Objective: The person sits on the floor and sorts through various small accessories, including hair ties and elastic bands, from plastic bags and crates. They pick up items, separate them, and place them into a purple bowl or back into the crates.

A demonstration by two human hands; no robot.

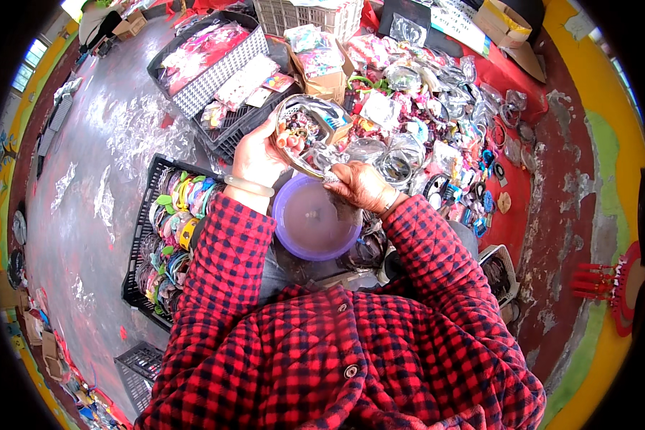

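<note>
My left hand (256,156) is closed around one side of a curved, shiny brownish headband (287,148), raised above the basin's far edge. At the band's lower end, my right hand (363,186) pinches a crumpled pale grey wad (328,160) against it. Whether the wad is cloth or plastic I cannot tell. Below both hands stands a round purple basin (282,235) holding cloudy water. Just beyond the headband, hair ties and small trinkets (299,130) show through its loop.
A black crate (131,276) of colourful headbands stands at my left. Ahead are a grey crate (215,77), an open cardboard box (327,87) and a pale crate (315,18). Packaged hair accessories (423,129) heap up on red sheeting at the right. A small basket (505,283) stands near my right knee.
</note>
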